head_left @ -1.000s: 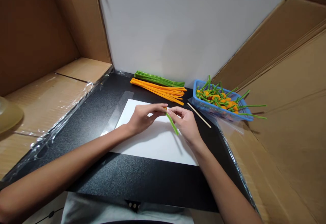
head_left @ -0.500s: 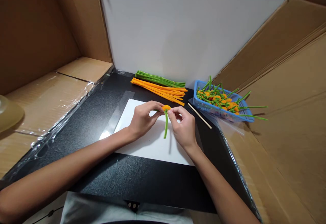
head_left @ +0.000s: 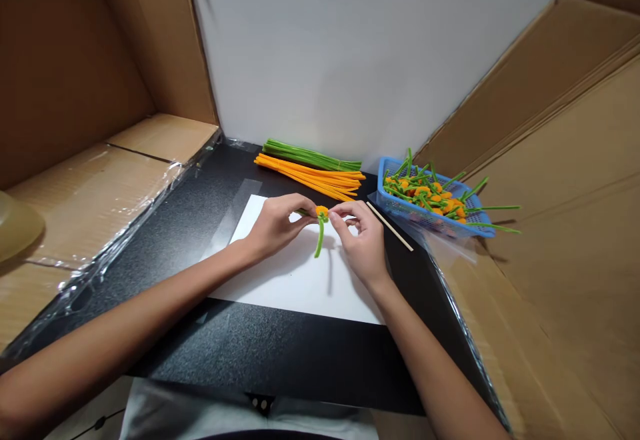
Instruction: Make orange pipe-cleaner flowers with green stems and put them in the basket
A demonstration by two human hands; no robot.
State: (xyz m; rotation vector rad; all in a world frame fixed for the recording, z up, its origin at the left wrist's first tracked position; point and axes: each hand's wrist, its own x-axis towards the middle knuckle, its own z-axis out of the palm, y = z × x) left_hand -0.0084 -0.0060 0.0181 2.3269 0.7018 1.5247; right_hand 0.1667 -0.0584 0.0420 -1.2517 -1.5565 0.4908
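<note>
Black tabletop (head_left: 280,353): green pipe cleaners (head_left: 310,156) and orange pipe cleaners (head_left: 310,180) remain bundled, blue basket (head_left: 395,205) well filled with flowers (head_left: 423,193), left hand (head_left: 274,227) and right hand (head_left: 361,243) pinching an orange coil (head_left: 323,211) atop one green stem (head_left: 319,240).

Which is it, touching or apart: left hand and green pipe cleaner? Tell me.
Touching. The head view shows the left hand pinching the upper end of the green pipe cleaner between its fingertips.

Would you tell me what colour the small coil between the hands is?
The small coil is orange, above a green stem; the head view shows it best.
</note>
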